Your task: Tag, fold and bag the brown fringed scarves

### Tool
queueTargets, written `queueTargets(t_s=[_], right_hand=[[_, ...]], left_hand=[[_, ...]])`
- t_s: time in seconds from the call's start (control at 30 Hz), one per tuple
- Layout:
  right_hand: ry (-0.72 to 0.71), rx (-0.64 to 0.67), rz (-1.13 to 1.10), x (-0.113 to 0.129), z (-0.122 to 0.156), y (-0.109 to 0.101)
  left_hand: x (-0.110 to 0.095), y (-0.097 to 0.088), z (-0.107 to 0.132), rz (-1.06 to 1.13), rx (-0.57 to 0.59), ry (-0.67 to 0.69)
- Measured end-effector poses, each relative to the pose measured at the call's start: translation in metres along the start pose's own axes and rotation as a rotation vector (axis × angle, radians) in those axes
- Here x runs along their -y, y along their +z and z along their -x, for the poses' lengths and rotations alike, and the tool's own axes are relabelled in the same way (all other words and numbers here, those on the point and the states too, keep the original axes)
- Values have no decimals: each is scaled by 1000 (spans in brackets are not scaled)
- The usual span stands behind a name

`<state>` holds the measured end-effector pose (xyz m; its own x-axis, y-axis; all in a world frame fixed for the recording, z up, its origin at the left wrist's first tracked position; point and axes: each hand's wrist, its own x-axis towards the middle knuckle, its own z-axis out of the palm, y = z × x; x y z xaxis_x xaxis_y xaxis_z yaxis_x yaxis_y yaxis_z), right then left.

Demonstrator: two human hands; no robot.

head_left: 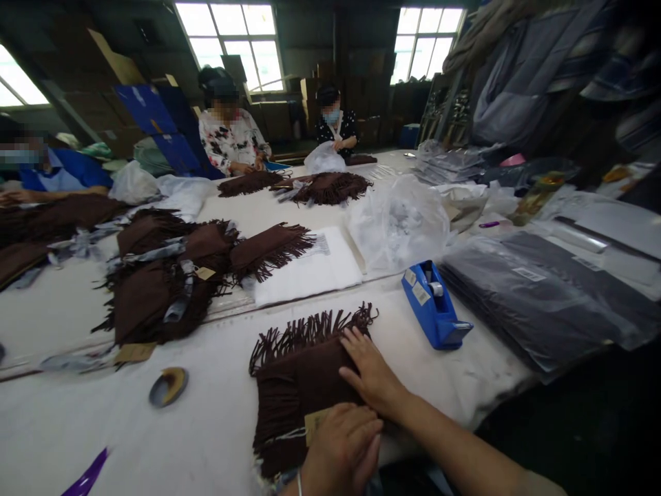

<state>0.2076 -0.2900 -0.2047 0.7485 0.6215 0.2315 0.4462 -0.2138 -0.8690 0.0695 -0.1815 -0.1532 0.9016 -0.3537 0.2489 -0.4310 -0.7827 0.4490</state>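
A folded dark brown scarf (320,365) with a fringe along its far edge lies on the white-covered table in front of me. My right hand (374,375) rests flat on its right part, fingers stretched out towards the fringe. At the near edge, my left hand (343,441) is closed with curled fingers; what lies inside them is hidden. A tan paper tag (314,424) on a white string shows just beside the left hand, partly covered by it. To the right of the scarf stands a blue tape dispenser (436,310).
Several brown scarves (149,296) with tags are piled at left. A tape roll (169,387) and a purple strip (87,475) lie nearer. Behind are a white packet (330,272) and a clear plastic bag (403,224); bagged grey items (542,289) are stacked right. Co-workers sit across the table.
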Motion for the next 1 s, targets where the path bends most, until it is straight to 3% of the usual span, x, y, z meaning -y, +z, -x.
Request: queueTargets(t_s=[0.1,0.2,0.27,0.33,0.43,0.5,0.53,0.63,0.8,1.0], right_hand=[[-179,114,440,9,3,11],[-243,196,486,21,7,6],[-317,313,349,29,13,-4],[-303,343,113,30,23,-18],[47,42,-321,9,31,-47],[383,-119,-587,-17,26,-68],[530,-117,-685,-31,21,-78],[816,127,-890,-57,-8,-92],[948,590,-1069,-46,-72,-63],[1055,850,-1221,-30,-121,-26]], left_hand=[[2,-27,19,80,-184,-93],[22,-57,45,186,-423,-518],[41,-76,65,332,-556,-868],[59,-92,84,551,-645,-1095],[75,-108,103,940,-697,-1237],[83,-115,107,1162,-671,-1273],[87,-118,105,1245,-644,-1282],[109,-123,92,1402,-514,-1296],[153,-121,56,1593,-138,-1156],[179,-108,9,1807,78,-1051]])
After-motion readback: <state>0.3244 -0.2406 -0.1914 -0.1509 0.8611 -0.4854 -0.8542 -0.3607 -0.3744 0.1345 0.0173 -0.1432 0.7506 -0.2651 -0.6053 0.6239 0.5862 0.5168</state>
